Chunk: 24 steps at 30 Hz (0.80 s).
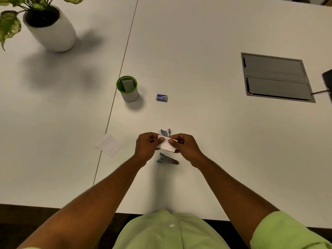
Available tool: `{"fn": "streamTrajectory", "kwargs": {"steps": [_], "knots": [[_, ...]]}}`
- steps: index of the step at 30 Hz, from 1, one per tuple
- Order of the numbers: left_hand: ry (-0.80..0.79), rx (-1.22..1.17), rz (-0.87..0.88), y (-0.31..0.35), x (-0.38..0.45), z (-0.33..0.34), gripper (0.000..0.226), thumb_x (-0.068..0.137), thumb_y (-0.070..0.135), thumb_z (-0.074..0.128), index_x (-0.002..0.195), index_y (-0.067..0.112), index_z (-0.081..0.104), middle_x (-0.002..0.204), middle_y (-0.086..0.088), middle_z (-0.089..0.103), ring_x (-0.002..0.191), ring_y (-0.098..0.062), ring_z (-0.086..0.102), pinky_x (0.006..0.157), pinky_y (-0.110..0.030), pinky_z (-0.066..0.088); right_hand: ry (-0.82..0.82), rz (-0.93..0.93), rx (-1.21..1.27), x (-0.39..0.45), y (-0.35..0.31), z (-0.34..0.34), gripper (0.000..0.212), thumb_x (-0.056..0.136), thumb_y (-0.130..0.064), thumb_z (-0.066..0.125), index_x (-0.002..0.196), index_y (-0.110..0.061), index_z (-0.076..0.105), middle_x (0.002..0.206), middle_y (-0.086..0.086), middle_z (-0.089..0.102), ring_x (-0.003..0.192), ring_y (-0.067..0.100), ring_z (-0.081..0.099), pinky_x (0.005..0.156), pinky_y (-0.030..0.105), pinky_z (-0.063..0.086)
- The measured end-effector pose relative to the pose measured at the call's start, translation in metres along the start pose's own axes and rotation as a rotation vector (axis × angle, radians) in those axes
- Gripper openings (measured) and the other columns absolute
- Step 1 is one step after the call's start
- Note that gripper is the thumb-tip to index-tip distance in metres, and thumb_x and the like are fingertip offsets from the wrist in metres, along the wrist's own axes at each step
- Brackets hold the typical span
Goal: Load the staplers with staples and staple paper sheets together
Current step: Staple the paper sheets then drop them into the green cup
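My left hand [146,147] and my right hand [186,146] both pinch a small white paper sheet [166,145] between them, just above the table. A blue stapler [165,132] lies right behind the paper, partly hidden by it. A second blue stapler [168,159] lies open on the table just below my hands. A small blue staple box [162,97] sits farther back. Another white paper sheet [109,145] lies to the left near the table seam.
A green-rimmed white cup [128,89] holding a grey block stands back left of the staple box. A potted plant [48,24] is at the far left corner. A grey cable hatch [276,77] is set into the white table [215,132] at the right.
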<state>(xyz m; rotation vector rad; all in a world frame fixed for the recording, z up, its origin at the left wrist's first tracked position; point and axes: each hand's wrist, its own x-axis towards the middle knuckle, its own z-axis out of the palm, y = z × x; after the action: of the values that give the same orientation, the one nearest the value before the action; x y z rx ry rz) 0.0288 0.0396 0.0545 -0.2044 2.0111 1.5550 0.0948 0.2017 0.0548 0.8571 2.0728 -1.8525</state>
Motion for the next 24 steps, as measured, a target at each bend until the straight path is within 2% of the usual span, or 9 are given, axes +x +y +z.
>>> {"fn": "streamTrajectory", "kwargs": {"steps": [4,8,12,17,20,24], "knots": [[0.012,-0.050,-0.031,0.002,0.002,-0.001,0.016,0.086,0.009,0.076,0.099,0.002,0.069,0.097,-0.020,0.073,0.094,-0.034,0.072,0.082,-0.048,0.062,-0.111,0.035,0.134,-0.003,-0.002,0.000,0.017,0.090,-0.007,0.072,0.106,-0.004,0.068,0.093,0.016,0.073,0.077,0.028,0.075,0.068,0.032,0.062],[-0.010,-0.069,-0.057,0.001,0.003,-0.001,0.011,0.087,0.011,0.076,0.096,0.007,0.070,0.096,-0.016,0.073,0.094,-0.032,0.073,0.078,-0.041,0.063,-0.080,0.035,0.131,-0.003,-0.003,0.000,0.025,0.088,0.001,0.071,0.112,0.006,0.065,0.093,0.022,0.073,0.074,0.032,0.074,0.063,0.031,0.060],[-0.014,-0.077,-0.028,0.002,0.002,0.000,0.005,0.088,0.012,0.075,0.085,0.012,0.071,0.093,-0.016,0.073,0.093,-0.033,0.072,0.075,-0.041,0.064,-0.086,0.020,0.102,-0.003,-0.003,-0.004,0.026,0.086,-0.004,0.075,0.110,0.000,0.066,0.096,0.023,0.074,0.079,0.035,0.075,0.066,0.035,0.062],[-0.033,-0.073,0.004,0.003,0.002,0.002,0.011,0.086,0.012,0.077,0.092,0.002,0.074,0.095,-0.021,0.073,0.090,-0.030,0.070,0.082,-0.048,0.062,0.053,-0.045,-0.023,0.000,-0.005,0.001,0.019,0.090,-0.032,0.073,0.098,-0.014,0.075,0.097,0.008,0.074,0.091,0.026,0.070,0.074,0.040,0.060],[-0.035,-0.036,0.028,0.004,0.001,0.003,0.009,0.086,0.014,0.077,0.091,0.007,0.075,0.091,-0.014,0.075,0.086,-0.024,0.070,0.083,-0.047,0.062,0.104,-0.063,-0.071,0.001,-0.009,0.005,0.011,0.087,-0.031,0.076,0.084,-0.020,0.077,0.086,0.002,0.075,0.082,0.019,0.067,0.075,0.039,0.055],[0.011,0.033,0.056,0.005,0.001,0.004,0.005,0.085,0.018,0.078,0.084,0.017,0.074,0.084,-0.003,0.074,0.081,-0.018,0.070,0.079,-0.039,0.061,0.143,-0.079,-0.156,0.002,-0.013,0.008,0.010,0.086,-0.032,0.077,0.081,-0.024,0.077,0.082,-0.002,0.075,0.084,0.022,0.069,0.075,0.036,0.055]]}}
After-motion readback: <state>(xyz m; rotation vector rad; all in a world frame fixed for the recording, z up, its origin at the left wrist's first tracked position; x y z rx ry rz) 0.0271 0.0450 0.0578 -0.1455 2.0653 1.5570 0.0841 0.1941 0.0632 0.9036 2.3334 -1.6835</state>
